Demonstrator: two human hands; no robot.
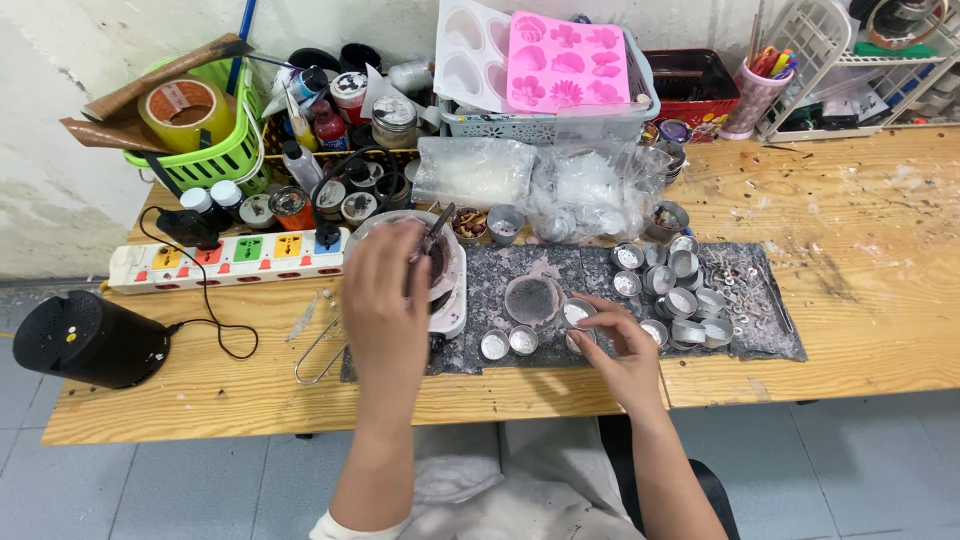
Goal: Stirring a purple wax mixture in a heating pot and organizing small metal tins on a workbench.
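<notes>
My left hand (385, 290) reaches over a round white pot (455, 280) on the wooden table and grips a thin metal tool (437, 228) that sticks up out of it. My right hand (618, 345) rests on a dark stained mat (560, 270), fingers pinched around a small round metal cup (577, 313). Two more small metal cups (508, 343) sit on the mat just left of that hand, below a larger round dish (531, 299). A cluster of several empty metal cups (675, 295) lies to the right of it.
A white power strip (225, 257) and a black round device (88, 338) lie at the left. A green basket (205, 150) with tape, bottles and jars, plastic bags (540, 180), and a pink mould (567, 60) crowd the back. Wire tongs (318, 350) lie near the front edge.
</notes>
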